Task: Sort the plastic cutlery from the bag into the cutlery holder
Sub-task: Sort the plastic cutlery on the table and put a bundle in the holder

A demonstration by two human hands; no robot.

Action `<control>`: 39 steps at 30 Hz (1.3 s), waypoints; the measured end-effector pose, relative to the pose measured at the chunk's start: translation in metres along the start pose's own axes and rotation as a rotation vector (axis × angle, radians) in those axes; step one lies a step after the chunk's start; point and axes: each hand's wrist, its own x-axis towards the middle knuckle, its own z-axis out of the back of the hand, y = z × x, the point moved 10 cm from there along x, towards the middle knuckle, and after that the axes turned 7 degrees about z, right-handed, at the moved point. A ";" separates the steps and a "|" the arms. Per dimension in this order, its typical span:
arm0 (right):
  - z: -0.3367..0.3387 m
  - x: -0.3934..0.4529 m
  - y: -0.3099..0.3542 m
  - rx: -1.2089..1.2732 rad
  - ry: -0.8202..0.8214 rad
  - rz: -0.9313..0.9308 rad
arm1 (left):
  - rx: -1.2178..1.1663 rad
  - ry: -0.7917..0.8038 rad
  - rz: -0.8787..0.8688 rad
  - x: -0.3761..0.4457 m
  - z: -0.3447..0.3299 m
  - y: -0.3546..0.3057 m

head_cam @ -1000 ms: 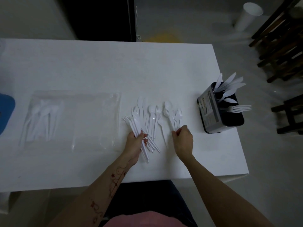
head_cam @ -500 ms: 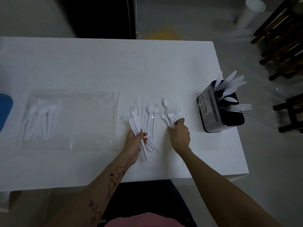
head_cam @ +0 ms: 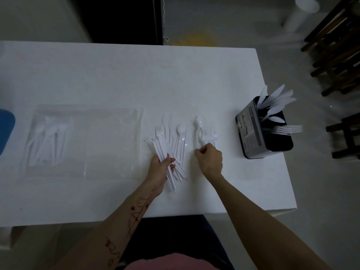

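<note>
I'm mid-sort: my left hand [head_cam: 160, 168] grips a fork bundle [head_cam: 163, 151], my right hand [head_cam: 210, 159] pinches loose forks [head_cam: 209, 136] on the table [head_cam: 116, 78], bound next for the cutlery holder [head_cam: 263, 131].

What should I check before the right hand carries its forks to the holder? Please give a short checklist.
1. Right hand has hold of the forks: cannot tell, fingers curled at their handles.
2. Left hand grips its bundle: ok.
3. Cutlery holder upright on the table: ok.
4. Fork slot has room: cannot tell.
5. Bag emptied: not ok, pieces remain inside.
</note>
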 end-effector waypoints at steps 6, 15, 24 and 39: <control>-0.001 -0.008 0.011 -0.135 0.026 0.122 | 0.006 -0.008 0.017 0.003 0.000 0.003; -0.039 -0.013 0.020 -0.068 0.190 0.077 | 0.059 0.023 0.014 0.006 0.006 -0.003; -0.020 -0.021 0.035 0.157 0.241 0.392 | -0.095 0.100 0.053 0.007 -0.015 -0.010; -0.042 0.004 0.032 -0.177 0.129 0.144 | -0.024 -0.065 0.021 0.015 0.009 -0.007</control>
